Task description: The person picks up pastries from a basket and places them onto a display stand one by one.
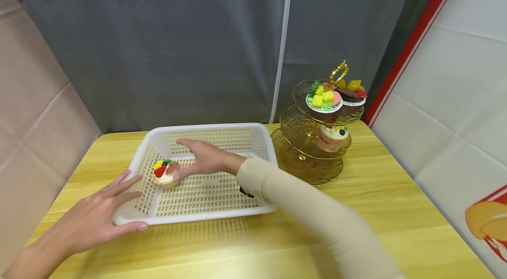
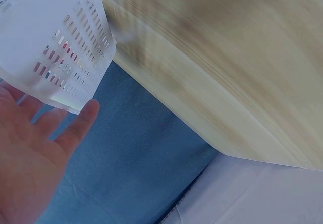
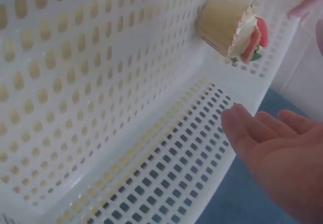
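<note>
A white plastic basket (image 1: 206,214) with slotted walls lies on the wooden table. Inside, near its left wall, stands a small dessert cup (image 1: 166,178) topped with cream, strawberry and other fruit. My right hand (image 1: 206,158) reaches over the basket with thumb and fingers spread; the thumb overlaps the cup's edge in the head view. The right wrist view shows a gap between the right hand (image 3: 282,153) and the dessert cup (image 3: 227,24). At the basket's front left corner, my left hand (image 1: 93,217) rests against the rim, fingers extended and spread.
Right of the basket stands a tiered stand (image 1: 303,169) with clear plates and a gold handle. Two fruit-topped cups, one a fruit cup (image 1: 325,100), sit on its top plate. Another dessert cup (image 1: 332,138) is lower down. A grey curtain (image 1: 178,50) hangs behind the table.
</note>
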Motion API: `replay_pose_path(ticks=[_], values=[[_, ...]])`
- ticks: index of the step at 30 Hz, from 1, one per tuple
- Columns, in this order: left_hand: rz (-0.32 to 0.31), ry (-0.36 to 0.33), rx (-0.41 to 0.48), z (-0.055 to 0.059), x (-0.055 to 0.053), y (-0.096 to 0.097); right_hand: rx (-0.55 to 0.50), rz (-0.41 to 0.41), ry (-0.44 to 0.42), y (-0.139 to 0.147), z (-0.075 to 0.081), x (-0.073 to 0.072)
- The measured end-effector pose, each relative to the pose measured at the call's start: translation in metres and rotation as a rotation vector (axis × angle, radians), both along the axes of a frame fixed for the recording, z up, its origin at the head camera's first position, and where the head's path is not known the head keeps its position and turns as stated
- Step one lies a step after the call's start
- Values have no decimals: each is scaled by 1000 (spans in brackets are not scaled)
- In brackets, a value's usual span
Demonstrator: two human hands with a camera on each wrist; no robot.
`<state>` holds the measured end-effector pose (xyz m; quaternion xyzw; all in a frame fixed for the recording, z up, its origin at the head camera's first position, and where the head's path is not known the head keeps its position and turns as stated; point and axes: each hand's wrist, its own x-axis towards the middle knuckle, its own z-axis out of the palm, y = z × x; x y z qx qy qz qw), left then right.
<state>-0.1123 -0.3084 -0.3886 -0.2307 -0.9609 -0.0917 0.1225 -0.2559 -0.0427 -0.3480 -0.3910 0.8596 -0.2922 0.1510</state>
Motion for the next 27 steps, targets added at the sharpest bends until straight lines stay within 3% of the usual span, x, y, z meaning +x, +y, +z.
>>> replay_pose_path(ticks=[16,27], values=[[-15,15,6,-1,0,0,161,31,6,-32,-15,3],[-12,18,6,-1,0,0,200,13,23,-41,-23,-3]])
